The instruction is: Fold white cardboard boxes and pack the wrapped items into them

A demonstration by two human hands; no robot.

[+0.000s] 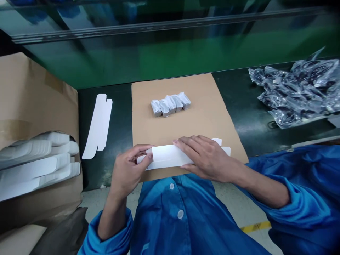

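The left hand [127, 171] pinched the left end of a flat white carton [167, 156] at the near edge of the cardboard sheet [202, 113]. The right hand [207, 157] pressed flat on it, gripping nothing. The brown box [26, 99] at the tabletop's left edge held stacked cartons [34, 166].

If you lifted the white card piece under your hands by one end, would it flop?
The white card piece looks thin and long, so it would probably sag slightly, not flop. Being a flat sheet, it is likely very light. It lies flat under the right hand, its end pinched by the left hand, so it should slide, not roll.
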